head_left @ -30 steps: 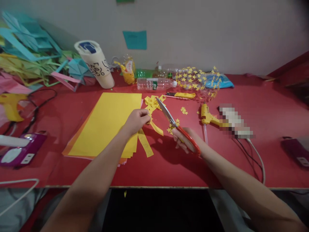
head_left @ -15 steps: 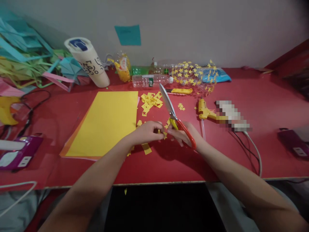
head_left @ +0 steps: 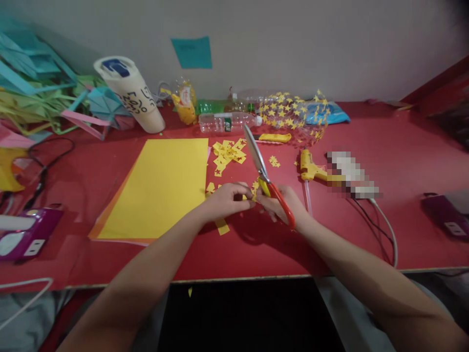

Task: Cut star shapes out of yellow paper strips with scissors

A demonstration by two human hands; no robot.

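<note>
Black characters on a white tumbler [head_left: 152,117], one row perhaps reading "2020" though tilted and blurred, white marks on a clear bottle's [head_left: 212,123] green label [head_left: 227,124], reddish lettering on a yellow-filled bottle's [head_left: 187,115] pale label [head_left: 187,95], both too small to read.

Dim, soft light, smeared at the edges

You have dim, muted light, with the grey wall [head_left: 293,44] fading to near black at the upper right corner. Below your left hand [head_left: 229,199] and right hand [head_left: 279,204], a soft-edged shadow darkens the red table [head_left: 366,137], so your light seems to come from above. The yellow paper [head_left: 157,190], centre left, looks evenly lit; your scissors [head_left: 261,172] carry a dull gleam. Your lens stretches the cup [head_left: 134,98] outward at upper left and blurs the glue gun [head_left: 6,168] at the left edge. Coarse square blocks hide a pale object [head_left: 351,173] at right.
</note>
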